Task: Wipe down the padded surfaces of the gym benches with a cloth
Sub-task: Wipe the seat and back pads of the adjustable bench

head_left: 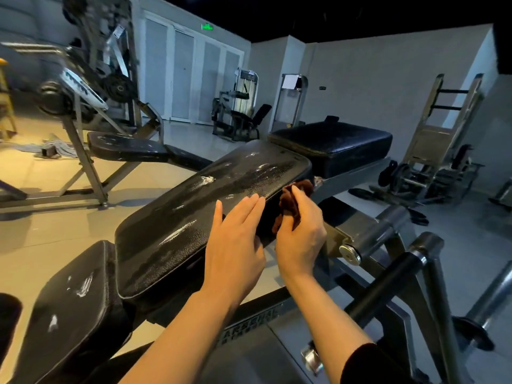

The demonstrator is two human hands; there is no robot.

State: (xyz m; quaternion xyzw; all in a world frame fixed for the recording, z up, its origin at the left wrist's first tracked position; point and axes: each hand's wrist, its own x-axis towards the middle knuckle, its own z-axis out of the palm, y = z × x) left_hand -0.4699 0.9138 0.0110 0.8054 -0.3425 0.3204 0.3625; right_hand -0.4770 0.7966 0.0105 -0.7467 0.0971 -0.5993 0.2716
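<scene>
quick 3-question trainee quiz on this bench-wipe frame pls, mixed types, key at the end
1. True or false: the left hand is gripping the cloth.
2. Where is the cloth pressed? A) on top of the back pad B) against the pad's right side edge C) on the seat pad
3. Fill in: the flat black pad just beyond the back pad's far end has ____ hands on it.

Key
1. False: the right hand holds it; the left lies with straight fingers on the pad's edge.
2. B
3. no
</scene>
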